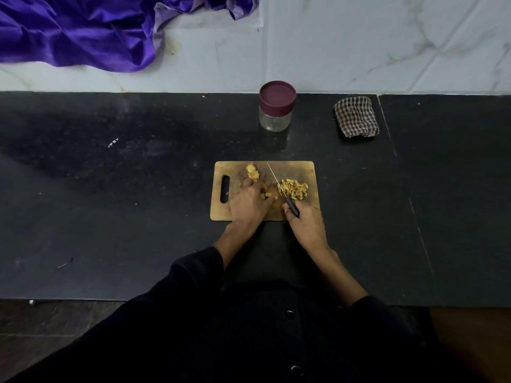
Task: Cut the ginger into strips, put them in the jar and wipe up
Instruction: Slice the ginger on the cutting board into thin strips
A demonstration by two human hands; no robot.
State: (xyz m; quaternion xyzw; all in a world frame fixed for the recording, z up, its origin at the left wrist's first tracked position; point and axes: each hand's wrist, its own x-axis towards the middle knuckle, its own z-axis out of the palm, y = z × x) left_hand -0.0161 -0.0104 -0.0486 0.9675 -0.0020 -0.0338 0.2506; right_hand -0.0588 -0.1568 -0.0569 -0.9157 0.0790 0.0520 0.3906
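Left hand (249, 204) fingers curl down, pinning a small ginger piece (267, 195) mid-board (221, 211); right hand (304, 219) fingers wrap the knife (292, 207) handle, cut strips (293, 189) piled right of the blade. Ginger looks firm, fibrous and light, likely slick on cut faces, so best pinned from the top with fingertips tucked back. Spare chunk (253, 172) sits at the far edge; lidded jar (276, 106) stands beyond.

Worktop (138, 217): dark speckled stone, showing dull sheen, smudged in patches. Cutting board (237, 170): wood, matt, appearing stained. Knife (279, 186): thin metal blade glinting; black handle looking like plastic. Jar (275, 117): clear body, glass or plastic unclear; maroon lid looking smooth, plastic. Checked cloth (356, 117): woven, matt. Purple fabric (69, 31): glossy, satin-like, creasing. Wall (387, 45): smooth, marble-veined tile.
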